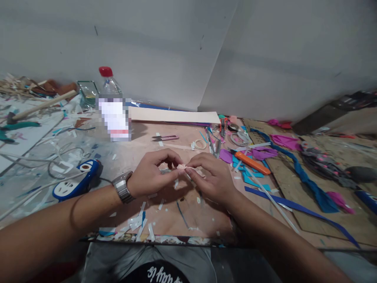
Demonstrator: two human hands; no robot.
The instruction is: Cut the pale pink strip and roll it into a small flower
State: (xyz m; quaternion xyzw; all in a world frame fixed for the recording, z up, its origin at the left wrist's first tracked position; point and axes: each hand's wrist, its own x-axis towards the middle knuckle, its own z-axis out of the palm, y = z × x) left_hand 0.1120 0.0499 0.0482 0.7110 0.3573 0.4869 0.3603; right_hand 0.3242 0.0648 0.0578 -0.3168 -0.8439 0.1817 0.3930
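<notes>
Between the fingertips of both hands is a small pale pink crumpled piece (183,167), partly hidden by the fingers. My left hand (159,171), with a metal watch on its wrist, pinches it from the left. From the right, my right hand (210,175) closes thumb and fingers on the same piece, and a pale strip of it shows under the palm. Both hands are just above the wooden table top (165,224). Beyond them lie pink-handled thread snips (169,138) and a cream tape roll (200,144).
An orange cutter (252,163), blue ribbon strips (303,210) and coloured scraps lie to the right. On the left are a blue-and-white power strip (77,180) with cables, pliers (20,125) and a red-capped bottle (110,82). Long cream sheets (173,115) lie by the wall.
</notes>
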